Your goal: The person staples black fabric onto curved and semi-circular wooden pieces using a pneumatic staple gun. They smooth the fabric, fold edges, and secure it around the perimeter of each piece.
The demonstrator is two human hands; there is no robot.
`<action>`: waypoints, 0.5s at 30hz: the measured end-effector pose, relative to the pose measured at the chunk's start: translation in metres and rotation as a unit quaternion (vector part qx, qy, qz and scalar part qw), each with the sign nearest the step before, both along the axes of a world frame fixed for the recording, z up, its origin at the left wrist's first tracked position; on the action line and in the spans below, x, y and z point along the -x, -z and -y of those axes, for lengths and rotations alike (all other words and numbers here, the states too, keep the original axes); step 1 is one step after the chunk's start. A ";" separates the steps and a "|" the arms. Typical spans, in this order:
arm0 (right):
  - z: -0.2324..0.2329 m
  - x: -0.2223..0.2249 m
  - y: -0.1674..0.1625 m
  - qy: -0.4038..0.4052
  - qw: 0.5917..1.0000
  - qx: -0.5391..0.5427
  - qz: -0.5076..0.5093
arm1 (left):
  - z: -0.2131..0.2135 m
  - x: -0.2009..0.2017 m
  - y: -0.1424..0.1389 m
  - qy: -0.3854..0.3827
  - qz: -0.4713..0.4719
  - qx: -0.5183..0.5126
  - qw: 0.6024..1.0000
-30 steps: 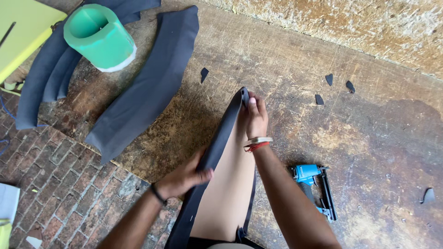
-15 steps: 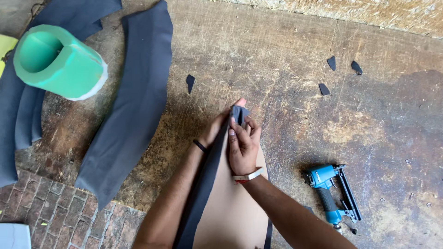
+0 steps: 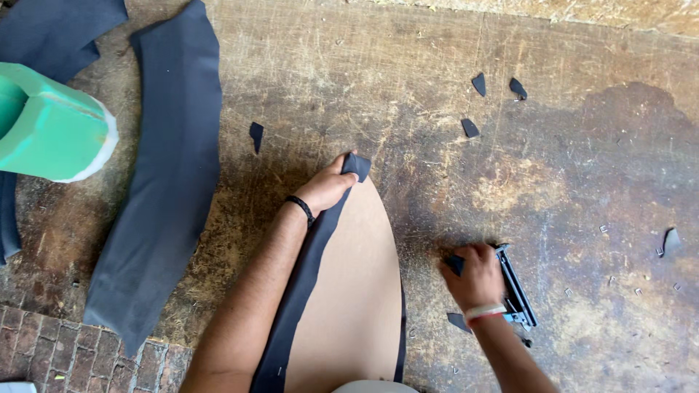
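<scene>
**Camera placement: single head view**

One camera only, worn on the person's head, looking almost straight down at a worn wooden floor (image 3: 437, 87). It sits close enough that both forearms enter from the bottom edge, the left hand (image 3: 328, 185) near centre and the right hand (image 3: 477, 276) lower right. A brick strip (image 3: 44, 349) fills the lower left corner. No second view shares the scene.

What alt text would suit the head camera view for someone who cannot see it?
The left hand pins dark fabric over the tip of a pointed tan board, while the right hand grips a blue staple gun on a worn floor. A green foam roll lies at left.
</scene>
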State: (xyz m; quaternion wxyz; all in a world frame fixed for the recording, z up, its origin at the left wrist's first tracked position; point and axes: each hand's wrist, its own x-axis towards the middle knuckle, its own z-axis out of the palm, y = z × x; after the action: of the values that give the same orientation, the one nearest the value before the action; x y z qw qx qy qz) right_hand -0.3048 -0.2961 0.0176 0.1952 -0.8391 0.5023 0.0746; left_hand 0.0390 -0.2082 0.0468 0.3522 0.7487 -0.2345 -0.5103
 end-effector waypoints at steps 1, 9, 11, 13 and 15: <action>0.001 0.017 0.005 0.012 1.000 -0.005 -0.026 | 0.001 0.001 -0.003 -0.001 0.005 -0.011 1.000; 0.002 0.062 0.022 0.129 0.980 -0.138 -0.066 | 0.005 0.009 -0.010 -0.003 0.020 0.031 0.999; 0.011 0.048 0.008 0.139 0.973 -0.147 0.109 | 0.004 0.009 -0.008 0.001 0.026 0.024 0.999; 0.028 0.026 -0.017 0.171 0.926 -0.252 0.224 | 0.004 0.010 -0.009 0.012 0.029 0.001 1.000; 0.054 -0.006 -0.051 0.138 0.876 -0.375 0.270 | 0.005 0.013 -0.013 0.013 0.039 0.009 0.999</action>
State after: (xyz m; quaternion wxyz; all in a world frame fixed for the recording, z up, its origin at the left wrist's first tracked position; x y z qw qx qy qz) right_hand -0.2989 -0.3503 0.0691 0.6314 -0.6130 0.4750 0.0007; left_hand 0.0265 -0.2135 0.0599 0.3431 0.7618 -0.2620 -0.4830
